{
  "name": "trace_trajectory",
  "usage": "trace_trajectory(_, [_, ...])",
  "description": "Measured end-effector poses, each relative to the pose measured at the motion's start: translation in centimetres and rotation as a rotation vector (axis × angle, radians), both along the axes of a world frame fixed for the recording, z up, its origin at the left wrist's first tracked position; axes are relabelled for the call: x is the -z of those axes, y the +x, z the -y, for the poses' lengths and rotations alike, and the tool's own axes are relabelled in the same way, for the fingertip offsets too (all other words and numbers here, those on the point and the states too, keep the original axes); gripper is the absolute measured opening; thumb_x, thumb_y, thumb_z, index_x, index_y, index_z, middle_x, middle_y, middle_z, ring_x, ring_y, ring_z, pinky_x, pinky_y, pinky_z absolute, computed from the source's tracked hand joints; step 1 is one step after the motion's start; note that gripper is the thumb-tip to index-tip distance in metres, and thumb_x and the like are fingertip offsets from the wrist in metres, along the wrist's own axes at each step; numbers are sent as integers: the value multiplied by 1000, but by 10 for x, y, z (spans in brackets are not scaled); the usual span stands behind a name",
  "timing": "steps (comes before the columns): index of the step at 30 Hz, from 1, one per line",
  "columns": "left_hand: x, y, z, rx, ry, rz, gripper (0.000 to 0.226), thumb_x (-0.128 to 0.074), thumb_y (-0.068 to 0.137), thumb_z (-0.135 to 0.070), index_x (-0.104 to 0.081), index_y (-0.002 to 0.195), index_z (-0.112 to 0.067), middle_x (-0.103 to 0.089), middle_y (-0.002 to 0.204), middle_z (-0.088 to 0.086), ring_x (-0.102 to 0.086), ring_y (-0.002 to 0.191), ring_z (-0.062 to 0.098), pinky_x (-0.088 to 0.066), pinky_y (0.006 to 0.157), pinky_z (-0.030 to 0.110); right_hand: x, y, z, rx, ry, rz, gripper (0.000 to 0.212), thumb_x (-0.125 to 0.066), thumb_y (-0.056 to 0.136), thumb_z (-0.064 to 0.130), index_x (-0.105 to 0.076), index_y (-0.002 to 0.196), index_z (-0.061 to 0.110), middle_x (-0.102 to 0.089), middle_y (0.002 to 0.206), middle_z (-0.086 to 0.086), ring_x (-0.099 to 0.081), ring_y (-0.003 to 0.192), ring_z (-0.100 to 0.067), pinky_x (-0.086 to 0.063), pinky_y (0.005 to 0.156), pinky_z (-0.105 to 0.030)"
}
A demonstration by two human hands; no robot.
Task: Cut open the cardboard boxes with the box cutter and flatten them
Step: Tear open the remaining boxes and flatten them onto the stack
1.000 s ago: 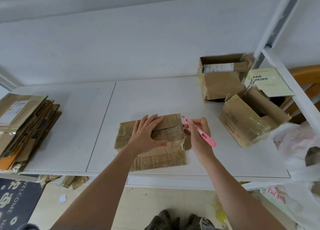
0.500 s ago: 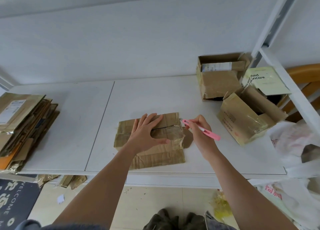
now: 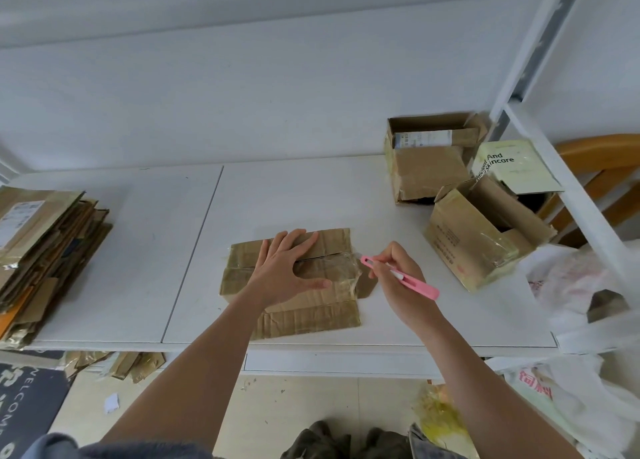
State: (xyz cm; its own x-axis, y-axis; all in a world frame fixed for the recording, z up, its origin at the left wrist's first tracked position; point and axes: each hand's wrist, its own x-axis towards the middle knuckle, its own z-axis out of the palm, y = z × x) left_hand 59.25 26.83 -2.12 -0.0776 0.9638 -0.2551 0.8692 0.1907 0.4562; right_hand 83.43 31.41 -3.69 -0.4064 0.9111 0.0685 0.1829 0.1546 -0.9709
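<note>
On the taped box (image 3: 311,306), left hand (image 3: 285,271) pressing flat, right fingers (image 3: 388,263) pinching pink cutter (image 3: 401,277), tip aimed left.

Taped brown box (image 3: 304,306) flat under left fingers (image 3: 298,242); pink box cutter (image 3: 403,278) pinched in right fingers (image 3: 388,263), tip at box's right edge.

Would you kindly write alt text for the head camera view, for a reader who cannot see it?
A person's left hand presses flat on a taped cardboard box on a white table, while the right hand grips a pink box cutter at the box's right end. Two opened boxes stand far right; flattened cardboard is stacked left.
</note>
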Motion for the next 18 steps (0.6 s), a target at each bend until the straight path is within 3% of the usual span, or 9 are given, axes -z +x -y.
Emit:
trace_trajectory(3, [1,0,-1,3,6,-11,116,-42,52,-95,-14,153,-45,-8,159,-16,7,148,11,9,121,45,-2,5,6,-40,27,42,18,-54,100,15,-46,87,5,-61,80,-17,-53,62,-22,-40,53,-26])
trace_trajectory(5, [1,0,0,5,13,-15,117,-42,51,-95,-14,153,-45,-9,159,-15,6,148,12,10,121,44,-7,7,8,-72,61,69,18,-53,100,12,-45,87,3,-59,79,-21,-42,54,-9,-33,50,-18])
trace_trajectory(11, [-1,1,0,5,27,-42,115,-44,54,-93,-16,154,-42,-14,157,-15,-2,144,8,6,122,44,-21,19,13,-169,145,199,16,-54,98,9,-47,84,4,-55,80,-12,-41,62,-7,-32,57,-17])
trace_trajectory(13, [-6,3,-1,-14,31,-54,114,-45,55,-92,-19,154,-40,-18,155,-15,-7,143,9,1,122,43,-23,24,13,-124,121,157,15,-54,98,9,-47,85,6,-57,78,-8,-42,58,-7,-33,53,-18])
trace_trajectory(15, [-12,4,-2,-97,41,-98,114,-43,56,-95,-22,154,-39,-23,153,-13,-14,141,13,-4,122,41,-22,26,10,-43,149,116,14,-52,98,6,-47,87,11,-55,74,6,-43,53,-5,-33,49,-16])
trace_trajectory(18, [-17,2,2,-311,56,-196,107,-39,63,-95,-25,152,-36,-30,146,-2,-28,134,26,-20,116,43,-10,28,3,54,280,271,7,-51,98,6,-53,94,12,-61,84,7,-53,64,-6,-43,56,-22])
